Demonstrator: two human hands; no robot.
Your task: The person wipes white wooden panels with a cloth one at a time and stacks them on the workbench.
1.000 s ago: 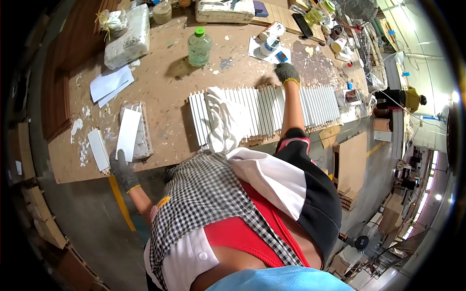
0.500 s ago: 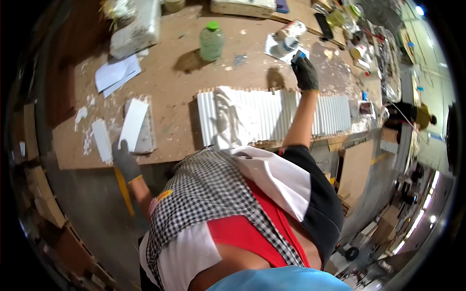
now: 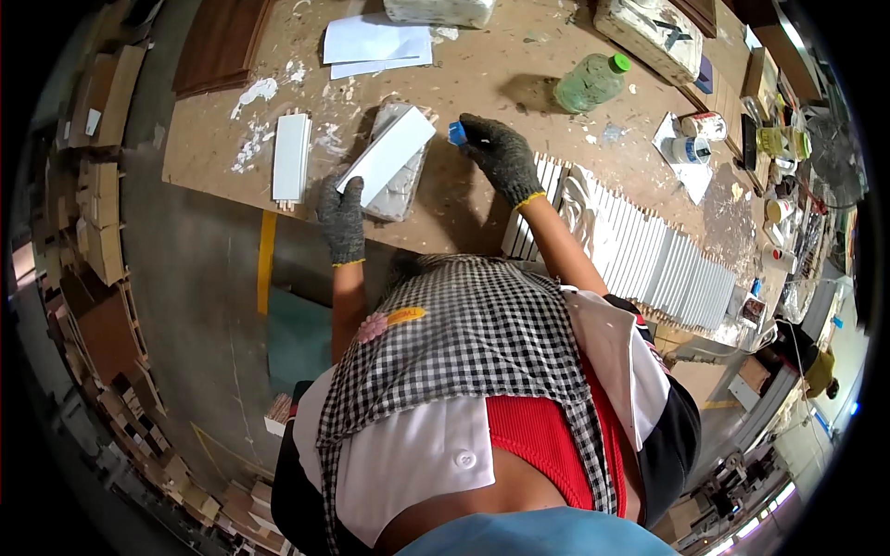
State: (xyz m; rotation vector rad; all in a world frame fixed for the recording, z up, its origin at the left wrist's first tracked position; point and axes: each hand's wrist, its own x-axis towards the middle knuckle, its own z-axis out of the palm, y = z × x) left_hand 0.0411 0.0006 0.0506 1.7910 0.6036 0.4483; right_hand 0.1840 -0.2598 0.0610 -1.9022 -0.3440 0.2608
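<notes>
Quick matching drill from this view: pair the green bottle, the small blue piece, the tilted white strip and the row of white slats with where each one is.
Things:
1. green bottle
2. small blue piece
3. tilted white strip
4. row of white slats

Places:
A. at the right hand fingertips
B. lying on its side, far part of the bench
C. under the left hand, on a white block
D. along the bench edge, by the right forearm

Pairs: 1-B, 2-A, 3-C, 4-D

both gloved hands [image 3: 341, 215] [image 3: 501, 156] forward, fingers curled
</notes>
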